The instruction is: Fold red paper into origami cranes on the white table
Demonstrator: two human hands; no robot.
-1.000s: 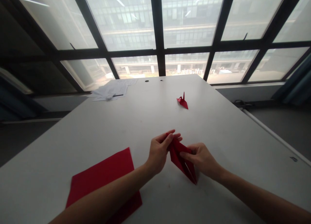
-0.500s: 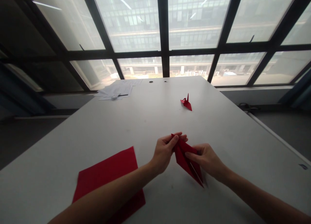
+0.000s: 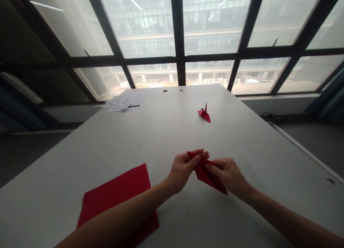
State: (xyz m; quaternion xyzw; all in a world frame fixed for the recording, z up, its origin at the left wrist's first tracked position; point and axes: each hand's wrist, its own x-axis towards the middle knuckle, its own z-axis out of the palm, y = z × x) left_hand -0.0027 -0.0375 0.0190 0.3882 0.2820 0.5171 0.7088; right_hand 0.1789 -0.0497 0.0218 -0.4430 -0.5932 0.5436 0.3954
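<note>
Between my hands, above the white table (image 3: 113,144), is a folded piece of red origami paper (image 3: 206,177), long and diamond-shaped, its lower tip pointing toward me and to the right. My left hand (image 3: 182,171) pinches its upper left end, thumb on top and fingers behind. On the right edge, my right hand (image 3: 229,174) grips the paper with the thumb on the near face; its other fingers are partly hidden behind. A finished red paper crane (image 3: 204,115) stands farther back on the table. Under my left forearm lies a flat red paper sheet (image 3: 115,190).
Loose white papers (image 3: 126,99) with a dark pen (image 3: 134,106) lie at the table's far left. Two dark round spots, one a hole (image 3: 165,91), mark the far edge. Large framed windows (image 3: 150,29) rise behind. Cables (image 3: 267,116) lie beyond the right edge.
The folded paper has turned, its lower tip rising and its open slit now less visible. My right hand's thumb has shifted slightly on it. The whole view has moved a little.
</note>
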